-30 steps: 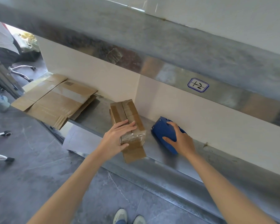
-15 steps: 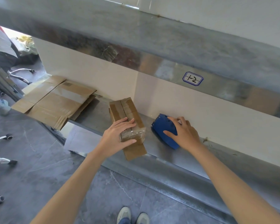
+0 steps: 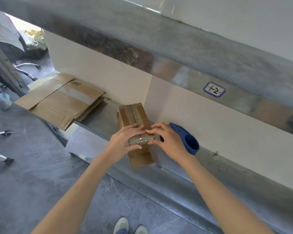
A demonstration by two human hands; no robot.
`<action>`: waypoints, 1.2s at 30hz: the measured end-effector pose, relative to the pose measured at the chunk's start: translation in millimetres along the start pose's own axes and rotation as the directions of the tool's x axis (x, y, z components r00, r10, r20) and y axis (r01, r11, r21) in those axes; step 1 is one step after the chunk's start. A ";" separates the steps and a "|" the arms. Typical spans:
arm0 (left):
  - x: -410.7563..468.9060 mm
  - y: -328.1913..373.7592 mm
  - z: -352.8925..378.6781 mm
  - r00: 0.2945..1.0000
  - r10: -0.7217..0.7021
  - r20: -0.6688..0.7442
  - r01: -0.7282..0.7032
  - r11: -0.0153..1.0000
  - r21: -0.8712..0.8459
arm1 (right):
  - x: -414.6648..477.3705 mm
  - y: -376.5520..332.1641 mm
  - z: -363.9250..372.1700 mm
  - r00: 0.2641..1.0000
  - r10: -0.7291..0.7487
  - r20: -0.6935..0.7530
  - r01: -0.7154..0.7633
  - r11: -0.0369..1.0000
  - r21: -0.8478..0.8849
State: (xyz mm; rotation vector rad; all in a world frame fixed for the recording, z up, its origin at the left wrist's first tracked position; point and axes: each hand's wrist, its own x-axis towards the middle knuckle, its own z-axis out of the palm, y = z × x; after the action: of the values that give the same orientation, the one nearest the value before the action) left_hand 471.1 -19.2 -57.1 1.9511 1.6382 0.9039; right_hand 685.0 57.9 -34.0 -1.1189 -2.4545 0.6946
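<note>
Because both hands lie across it, the middle of the cardboard box [image 3: 134, 115] is covered, and only its taped far end and its plain near flap show. The left hand [image 3: 123, 141] grips the box from the left, fingers [image 3: 134, 128] bent over the top and thumb along the glossy taped band. The right hand [image 3: 167, 142] holds it from the other side, curved fingertips on the top seam and thumb at the near corner. The box lies lengthwise on the steel surface [image 3: 98, 120], its near end at the front edge.

Just right of it, a blue tape dispenser [image 3: 188, 141] lies against the cream wall panel [image 3: 201, 125], its left part hidden by the right hand; a small dark piece shows between thumb and forefinger, too little to identify.

Flattened cardboard [image 3: 63, 102] lies at the surface's left end, overhanging it. A label [image 3: 214, 89] reading 1-2 is stuck on the reflective metal band above. Below, a grey tiled floor [image 3: 32, 174] and 2 shoes [image 3: 130, 226], cut off by the frame. At the upper left, a chair base [image 3: 25, 68] and a mostly cropped person.
</note>
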 end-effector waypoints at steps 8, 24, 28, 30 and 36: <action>-6.3 0.5 2.3 0.996 0.043 -0.077 -0.047 0.998 -0.051 | -3.6 -1.8 2.2 0.999 0.026 0.034 -0.028 0.998 0.058; -19.7 6.7 -1.5 0.983 -0.086 -0.159 0.062 0.987 -0.149 | 3.7 -13.2 5.9 0.998 0.004 -0.067 -0.007 0.999 -0.053; -21.9 2.6 -5.5 0.989 -0.094 -0.114 0.071 0.979 -0.189 | 0.1 -10.5 2.9 1.000 0.021 -0.022 -0.022 0.999 -0.033; -21.7 4.5 -4.8 0.988 -0.109 -0.113 0.086 0.978 -0.190 | -1.2 -10.4 2.8 0.999 0.023 -0.023 -0.023 0.999 -0.032; -21.8 5.1 -10.9 0.991 -0.117 -0.056 0.102 0.968 -0.229 | 0.1 -10.7 1.3 0.999 0.011 -0.031 -0.013 0.999 -0.048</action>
State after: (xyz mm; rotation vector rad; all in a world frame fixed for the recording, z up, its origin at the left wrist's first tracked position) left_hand 464.8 -42.4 -50.5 1.6775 1.5871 1.0734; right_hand 677.8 51.5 -29.0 -1.1544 -2.4529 0.6195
